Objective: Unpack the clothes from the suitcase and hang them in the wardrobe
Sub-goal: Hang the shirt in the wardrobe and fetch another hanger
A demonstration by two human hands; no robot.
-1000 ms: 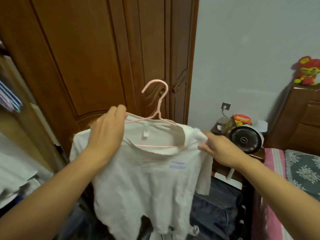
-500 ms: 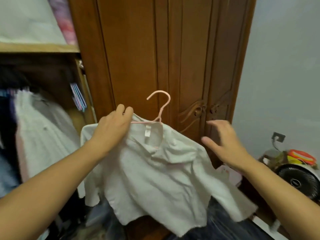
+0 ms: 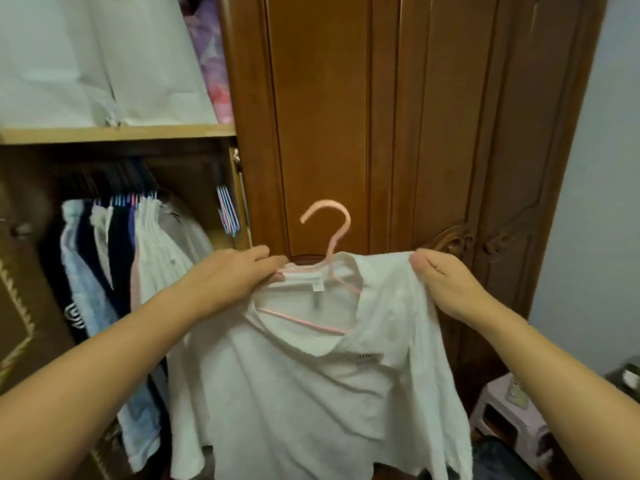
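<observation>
A pale blue-grey wall (image 3: 602, 202) fills the right edge of the view. At its foot stands a small white plastic stool (image 3: 509, 414) with a little pale item on its top, too blurred to name. Just beyond it, at the far right border, a dark object (image 3: 628, 379) shows only in part. Low on the left, a brown panel with a pale zigzag trim (image 3: 15, 327) leans into view.
</observation>
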